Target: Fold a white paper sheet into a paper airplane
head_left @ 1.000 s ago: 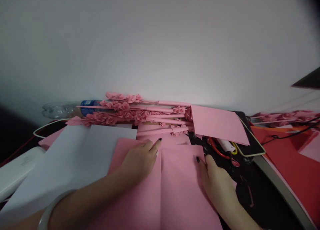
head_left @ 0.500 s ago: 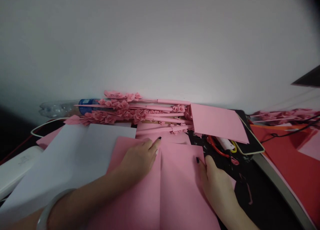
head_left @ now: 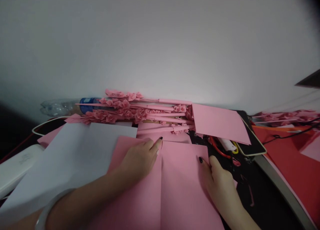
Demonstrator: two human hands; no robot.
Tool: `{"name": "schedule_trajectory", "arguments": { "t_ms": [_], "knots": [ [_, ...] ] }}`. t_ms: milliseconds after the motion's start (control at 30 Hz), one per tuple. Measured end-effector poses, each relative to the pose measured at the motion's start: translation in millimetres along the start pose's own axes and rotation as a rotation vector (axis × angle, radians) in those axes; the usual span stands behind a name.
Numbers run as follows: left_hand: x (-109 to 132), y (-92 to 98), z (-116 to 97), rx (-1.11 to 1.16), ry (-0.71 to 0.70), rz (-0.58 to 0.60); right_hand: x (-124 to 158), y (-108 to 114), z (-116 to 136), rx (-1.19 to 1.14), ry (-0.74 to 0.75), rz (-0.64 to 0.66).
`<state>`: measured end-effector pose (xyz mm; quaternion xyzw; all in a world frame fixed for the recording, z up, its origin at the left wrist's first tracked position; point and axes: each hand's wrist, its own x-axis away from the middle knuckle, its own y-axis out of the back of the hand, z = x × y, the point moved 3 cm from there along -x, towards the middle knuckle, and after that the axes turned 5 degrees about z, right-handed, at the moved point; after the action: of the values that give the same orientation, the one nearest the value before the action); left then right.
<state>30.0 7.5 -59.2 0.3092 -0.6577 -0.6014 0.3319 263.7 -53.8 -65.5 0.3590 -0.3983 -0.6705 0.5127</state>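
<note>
Pink sheet [head_left: 182,186] lay on the desk [head_left: 267,206] right in front of me, line down its middle. My left hand [head_left: 140,158] was loosely open on it, one finger stretched to the line's top end, nothing gripped. Right hand [head_left: 221,181] half-curled, thumb over the right edge; couldn't tell if it pinched. White paper [head_left: 72,156] at left, pink paper flowers [head_left: 125,112] behind.

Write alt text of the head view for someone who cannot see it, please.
The left hand lies on a creased pink sheet; the right hand holds its right edge. Behind lie pink paper flowers, with white sheets at left, red paper at right.
</note>
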Motion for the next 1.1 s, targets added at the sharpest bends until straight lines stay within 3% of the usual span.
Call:
{"name": "schedule_trajectory", "arguments": {
  "t_ms": [300, 567, 767, 900, 967, 1033, 1100],
  "knots": [
    [5.0, 7.6, -5.2, -0.003, -0.049, -0.008, -17.1, 11.6, 1.0, -0.098, 0.042, 0.052],
    [28.2, 13.0, -21.7, 0.036, -0.119, -0.134, -34.4, 14.7, -2.5, -0.152, 0.083, -0.004],
    [42.9, -1.0, -21.6, 0.161, -0.149, -0.008, -34.6, 31.4, -10.2, -0.478, 0.082, 0.214],
    [56.2, -4.9, -20.2, 0.255, -0.177, 0.137, -11.1, 55.6, -21.7, -0.507, 0.185, 0.577],
    [59.3, -4.5, -19.5, 0.282, -0.179, 0.177, 1.8, 65.0, -26.8, -0.458, 0.241, 0.668],
    [60.2, -3.4, -18.9, 0.305, -0.183, 0.195, 10.9, 68.3, -27.3, -0.368, 0.315, 0.656],
    [59.8, -2.4, -18.3, 0.321, -0.193, 0.204, 15.7, 64.7, -22.5, -0.236, 0.39, 0.56]
  ]
}}
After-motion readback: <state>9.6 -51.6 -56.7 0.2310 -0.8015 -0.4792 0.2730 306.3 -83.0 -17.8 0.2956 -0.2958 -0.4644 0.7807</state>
